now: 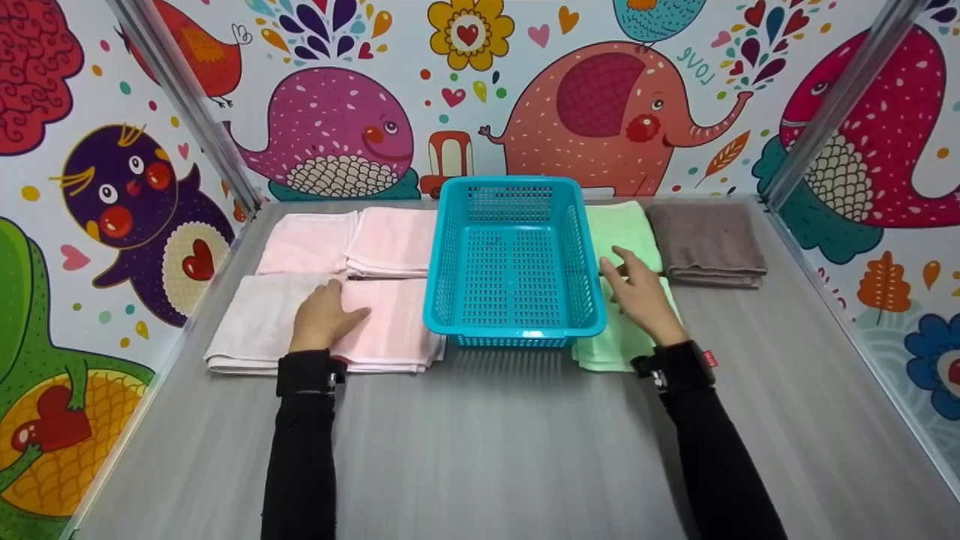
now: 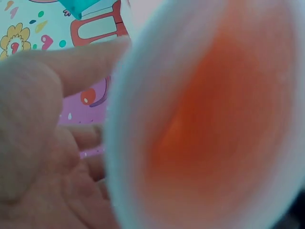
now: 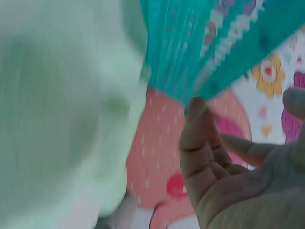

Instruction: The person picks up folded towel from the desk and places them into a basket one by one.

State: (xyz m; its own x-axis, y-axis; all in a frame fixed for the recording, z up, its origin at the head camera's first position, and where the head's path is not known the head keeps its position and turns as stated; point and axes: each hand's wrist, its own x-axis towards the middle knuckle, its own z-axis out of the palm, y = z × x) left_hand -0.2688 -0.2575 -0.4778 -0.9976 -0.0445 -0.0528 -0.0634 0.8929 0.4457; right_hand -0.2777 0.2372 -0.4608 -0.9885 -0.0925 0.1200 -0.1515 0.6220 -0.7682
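A teal plastic basket point(image 1: 514, 330) with slatted walls stands in the middle of the grey table, nothing inside it. Over the seam between a pale pink folded towel point(image 1: 251, 319) and a pinker one point(image 1: 394, 322), my left hand point(image 1: 322, 319) hovers with thumb spread and fingers loosely bent, holding nothing. To the right of the basket, my right hand point(image 1: 641, 294) is above two light green folded towels point(image 1: 622, 225), fingertips close to the basket's right wall. In the right wrist view its fingers point(image 3: 195, 152) are bent slightly and grip nothing.
Two more pink folded towels point(image 1: 307, 244) lie in the back row at left. A brown folded towel point(image 1: 709, 244) is at the back right. Walls with cartoon animals point(image 1: 592, 120) and metal corner posts point(image 1: 206, 112) enclose the table.
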